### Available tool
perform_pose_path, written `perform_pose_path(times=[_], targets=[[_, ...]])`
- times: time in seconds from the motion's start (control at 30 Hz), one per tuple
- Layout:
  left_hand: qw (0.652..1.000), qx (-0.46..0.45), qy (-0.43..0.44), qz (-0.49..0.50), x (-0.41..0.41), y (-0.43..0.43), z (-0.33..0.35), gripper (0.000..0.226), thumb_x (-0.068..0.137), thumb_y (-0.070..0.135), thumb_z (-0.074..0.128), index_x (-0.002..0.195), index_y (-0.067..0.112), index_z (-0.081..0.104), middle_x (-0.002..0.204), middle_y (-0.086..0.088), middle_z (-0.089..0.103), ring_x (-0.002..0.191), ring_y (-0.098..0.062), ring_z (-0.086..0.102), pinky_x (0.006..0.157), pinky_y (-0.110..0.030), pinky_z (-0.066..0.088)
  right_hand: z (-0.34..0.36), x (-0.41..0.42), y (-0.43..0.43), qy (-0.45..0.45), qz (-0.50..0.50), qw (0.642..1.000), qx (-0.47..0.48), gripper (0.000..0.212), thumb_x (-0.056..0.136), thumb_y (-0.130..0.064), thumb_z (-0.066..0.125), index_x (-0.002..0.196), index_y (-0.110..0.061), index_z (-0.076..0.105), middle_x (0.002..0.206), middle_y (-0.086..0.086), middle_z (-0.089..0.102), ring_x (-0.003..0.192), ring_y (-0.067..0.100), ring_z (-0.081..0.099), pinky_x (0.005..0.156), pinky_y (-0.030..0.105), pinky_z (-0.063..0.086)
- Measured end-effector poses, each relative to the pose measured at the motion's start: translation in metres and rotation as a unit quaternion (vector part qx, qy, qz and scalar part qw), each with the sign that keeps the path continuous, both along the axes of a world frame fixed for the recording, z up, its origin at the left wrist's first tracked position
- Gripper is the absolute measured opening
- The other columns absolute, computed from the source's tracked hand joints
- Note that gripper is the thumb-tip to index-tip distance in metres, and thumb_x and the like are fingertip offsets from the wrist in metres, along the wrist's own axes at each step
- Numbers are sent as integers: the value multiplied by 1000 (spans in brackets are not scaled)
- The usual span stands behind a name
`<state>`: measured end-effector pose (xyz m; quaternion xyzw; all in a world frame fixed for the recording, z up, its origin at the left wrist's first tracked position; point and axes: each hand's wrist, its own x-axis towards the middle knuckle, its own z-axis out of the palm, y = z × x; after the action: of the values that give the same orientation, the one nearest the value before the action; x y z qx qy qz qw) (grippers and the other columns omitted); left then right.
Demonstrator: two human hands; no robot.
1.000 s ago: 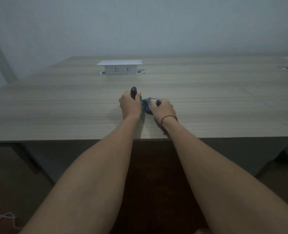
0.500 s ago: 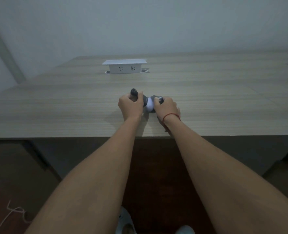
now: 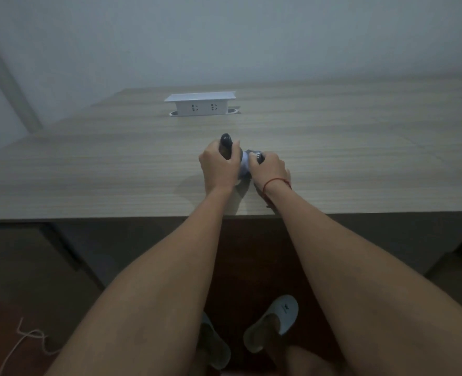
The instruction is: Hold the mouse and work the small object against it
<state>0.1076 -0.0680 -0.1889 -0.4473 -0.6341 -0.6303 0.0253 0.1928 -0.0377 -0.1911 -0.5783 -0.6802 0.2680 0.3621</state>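
Technician: Grip status first. The left hand (image 3: 219, 169) has its fingers curled round a dark rounded handle (image 3: 226, 145), whose top stands clear above the knuckles. The right hand (image 3: 269, 169) is curled over a small dark part (image 3: 257, 156). A pale piece (image 3: 244, 165) sits between the two hands; what it is cannot be told in the dim light.

Inspector: Location?

Technician: Everything is held low over the wooden table (image 3: 116, 169), near its front edge and well apart from the white socket box (image 3: 200, 104).

Inspector: Failure modes?

Technician: Judged from the grip, three. Uneven force between the hands could let the pale piece slip out. A slip toward the person would carry it past the front edge, down by the slippers (image 3: 272, 321). Poor lighting hides the joint, so misalignment may go unnoticed.
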Motion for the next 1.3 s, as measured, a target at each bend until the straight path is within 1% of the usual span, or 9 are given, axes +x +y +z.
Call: perform_pose_path(times=[0.2,0.3,0.4,0.53,0.73,1.03,1.13,1.23,1.3], targets=[[995,-97,-34,0,-11,15,-2,19,91,21,62,77,10,56,79,-4,57,68,-11,51,54,-11,33,-1,6,2,-20,16,1000,10,36,97,-41,39,101,-15,64,85,3,55,82,24,51,85,35,41],[995,-82,-51,-3,-12,16,0,24,92,28,60,78,9,60,77,-2,58,66,-11,53,57,-11,37,-1,7,3,-17,17,1000,16,33,97,-41,39,98,-16,62,85,3,56,87,25,55,85,34,40],[994,-40,-102,4,-15,16,0,34,90,33,62,78,3,69,74,-5,66,70,-16,61,66,-24,50,1,7,3,-15,15,1000,15,39,97,-41,39,106,-13,64,93,7,61,87,25,51,85,33,37],[993,-32,-111,23,-12,17,1,27,90,27,64,81,2,72,79,-6,70,72,-13,62,64,-16,47,1,6,2,-22,15,999,20,40,96,-40,39,108,-13,65,105,13,68,99,31,59,89,35,39],[992,-66,-105,25,-11,22,-2,20,88,23,67,80,4,68,80,-7,70,75,-17,66,76,-34,58,-5,5,7,-34,22,999,22,38,97,-42,38,103,-16,64,87,4,61,83,24,53,86,36,41],[997,-2,-78,-6,-5,13,-2,23,86,24,68,74,5,69,68,4,65,66,-8,65,64,-20,55,-2,8,10,-20,19,999,18,37,99,-39,39,103,-13,64,82,4,50,80,24,44,79,31,33],[996,-52,-71,-11,-7,27,-3,18,88,20,67,77,5,68,77,-4,70,74,-14,67,70,-25,55,-3,9,10,-22,25,999,20,37,98,-39,39,106,-12,64,89,8,59,84,28,52,78,30,34],[995,-88,-56,-9,-19,32,-4,20,87,23,67,81,5,72,78,-7,72,77,-20,69,74,-33,57,-2,8,10,-19,24,999,13,40,100,-38,35,111,-11,62,110,15,67,103,33,59,85,34,39],[996,-79,-49,-7,-24,28,-2,24,88,25,67,82,3,71,78,-9,72,76,-20,69,74,-33,57,-1,6,10,-29,22,999,10,44,100,-40,31,114,-10,60,113,16,66,107,33,59,91,36,38]])
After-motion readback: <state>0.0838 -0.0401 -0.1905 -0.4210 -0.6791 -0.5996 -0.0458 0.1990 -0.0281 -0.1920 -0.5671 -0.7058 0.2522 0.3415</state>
